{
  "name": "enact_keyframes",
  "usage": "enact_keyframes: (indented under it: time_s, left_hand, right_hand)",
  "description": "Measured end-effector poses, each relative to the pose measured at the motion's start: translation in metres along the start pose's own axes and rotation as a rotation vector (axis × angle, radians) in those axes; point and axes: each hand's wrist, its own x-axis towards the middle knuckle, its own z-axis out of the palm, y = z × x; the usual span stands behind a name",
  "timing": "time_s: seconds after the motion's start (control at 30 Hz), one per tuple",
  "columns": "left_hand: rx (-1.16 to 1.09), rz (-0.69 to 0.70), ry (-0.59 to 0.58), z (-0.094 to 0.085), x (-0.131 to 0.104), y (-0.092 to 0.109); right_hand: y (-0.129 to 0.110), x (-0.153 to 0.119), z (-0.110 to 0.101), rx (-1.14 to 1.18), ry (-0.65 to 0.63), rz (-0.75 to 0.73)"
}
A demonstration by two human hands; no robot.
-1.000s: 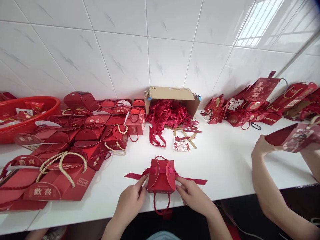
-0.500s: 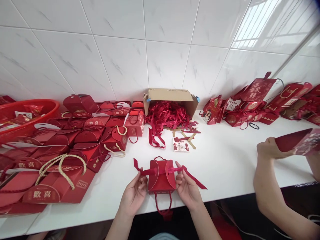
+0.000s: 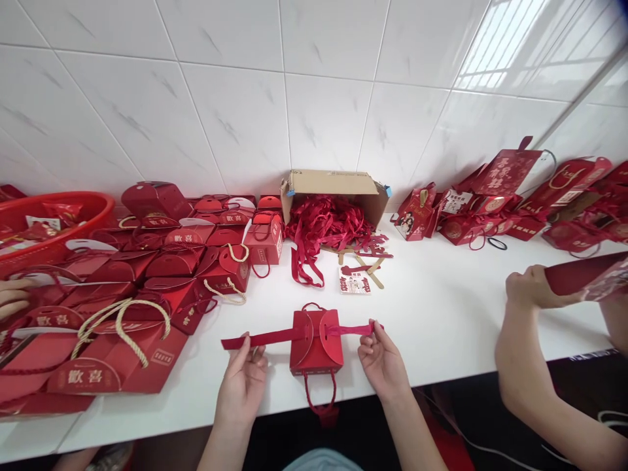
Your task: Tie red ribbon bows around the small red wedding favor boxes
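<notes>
A small red gift box (image 3: pixel 316 356) with curved closing flaps and rope handles sits near the table's front edge. Through slots in its top runs a red ribbon (image 3: pixel 279 338), its two ends stretched out to either side. My left hand (image 3: pixel 244 373) pinches the longer left end, well out from the box. On the other side, my right hand (image 3: pixel 383 356) pinches the shorter right end between thumb and finger. Neither hand touches the box itself. One rope handle hangs over the front edge.
A cardboard box (image 3: pixel 334 182) of red ribbons stands at the wall, with a printed card (image 3: pixel 354 281) before it. Many gift boxes (image 3: pixel 118 356) fill the left, beside a red basket (image 3: pixel 105 208) and another person's hand (image 3: pixel 12 297). At right, a co-worker's hand (image 3: pixel 527 288) holds a box.
My hands have moved apart, drawing the ribbon out wide to both sides; the left end is now longer and the right shorter. Another person's hand has appeared at the far left.
</notes>
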Motion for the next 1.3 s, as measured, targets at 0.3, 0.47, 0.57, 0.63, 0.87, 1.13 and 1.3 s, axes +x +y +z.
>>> enact_keyframes:
  time_s: [0.3, 0.47, 0.57, 0.63, 0.87, 1.13, 1.3]
  left_hand:
    - [0.006, 0.426, 0.022, 0.015, -0.009, 0.041]
    - [-0.024, 0.753, -0.080, 0.037, -0.016, 0.066]
    - [0.016, 0.857, -0.210, 0.054, -0.021, 0.077]
    - [0.073, 0.902, -0.285, 0.067, -0.025, 0.081]
    - [0.307, 1.042, -0.530, 0.110, -0.044, 0.080]
    - [0.442, 0.925, -0.632, 0.132, -0.056, 0.078]
    - [0.385, 0.920, -0.636, 0.133, -0.056, 0.080]
  right_hand:
    - [-0.038, -0.014, 0.028, -0.261, 0.058, -0.456]
    - [-0.062, -0.021, 0.050, -0.589, 0.043, -0.752]
    - [-0.072, -0.027, 0.069, -0.715, -0.041, -0.861]
    - [-0.077, -0.031, 0.083, -0.791, -0.136, -0.911]
    - [-0.080, -0.033, 0.123, -0.829, -0.341, -0.969]
    - [-0.076, -0.031, 0.142, -0.734, -0.550, -0.883]
    - [-0.073, -0.029, 0.142, -0.731, -0.553, -0.880]
